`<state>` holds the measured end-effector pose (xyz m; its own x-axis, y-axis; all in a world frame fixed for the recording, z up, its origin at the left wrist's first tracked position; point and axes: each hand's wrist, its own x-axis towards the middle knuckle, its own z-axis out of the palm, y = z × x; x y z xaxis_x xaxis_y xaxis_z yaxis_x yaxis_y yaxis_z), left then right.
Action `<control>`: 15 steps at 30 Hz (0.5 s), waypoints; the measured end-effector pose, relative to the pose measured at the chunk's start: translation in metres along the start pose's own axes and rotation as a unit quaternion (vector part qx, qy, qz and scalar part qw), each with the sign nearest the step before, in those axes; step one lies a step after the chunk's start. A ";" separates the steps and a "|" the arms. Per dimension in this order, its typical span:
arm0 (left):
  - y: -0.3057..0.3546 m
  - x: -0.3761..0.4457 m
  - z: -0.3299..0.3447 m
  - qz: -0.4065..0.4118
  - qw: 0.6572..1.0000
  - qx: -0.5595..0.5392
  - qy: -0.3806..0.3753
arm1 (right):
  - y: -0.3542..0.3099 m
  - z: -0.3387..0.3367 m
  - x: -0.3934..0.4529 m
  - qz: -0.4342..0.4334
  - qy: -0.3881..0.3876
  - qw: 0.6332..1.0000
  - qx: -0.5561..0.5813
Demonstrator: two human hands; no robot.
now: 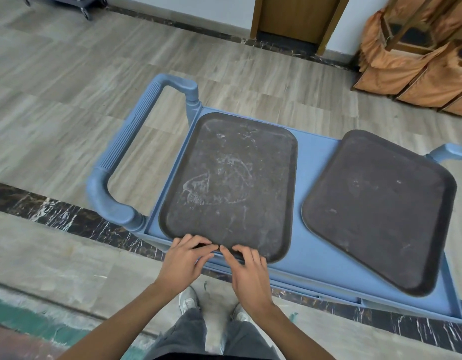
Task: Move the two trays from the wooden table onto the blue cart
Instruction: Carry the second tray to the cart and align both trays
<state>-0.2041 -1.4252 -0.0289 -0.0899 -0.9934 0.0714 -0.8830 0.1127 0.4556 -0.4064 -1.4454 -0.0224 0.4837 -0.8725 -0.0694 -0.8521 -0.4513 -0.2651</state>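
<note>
Two dark, scuffed rectangular trays lie on the top shelf of the blue cart (pixel 315 162). The left tray (pixel 229 183) lies flat near the cart's handle end. The right tray (pixel 377 209) is turned at an angle, its near corner over the cart's front rim. My left hand (pixel 184 261) and my right hand (pixel 248 274) are side by side at the left tray's near edge, fingertips curled onto its rim. The wooden table is out of view.
The cart's ribbed blue handle (pixel 128 154) sticks out to the left. Chairs with orange covers (pixel 419 61) stand at the back right by the wall. A wooden door (pixel 297 16) is behind the cart. My feet (pixel 214 305) stand on tiled floor just in front of it.
</note>
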 end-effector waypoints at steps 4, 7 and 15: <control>0.000 -0.002 0.000 -0.002 0.999 -0.022 0.028 | -0.005 0.006 -0.001 0.018 0.023 0.999 0.019; -0.001 -0.001 0.001 0.003 0.999 -0.024 0.030 | -0.003 0.011 -0.002 0.019 0.041 0.999 0.024; 0.003 0.002 -0.007 0.018 1.000 0.003 0.002 | -0.004 0.013 -0.004 0.015 0.055 0.998 0.031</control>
<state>-0.2033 -1.4263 -0.0211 -0.1189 -0.9887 0.0917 -0.8817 0.1476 0.4481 -0.4025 -1.4380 -0.0334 0.4306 -0.9021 0.0274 -0.8503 -0.4157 -0.3229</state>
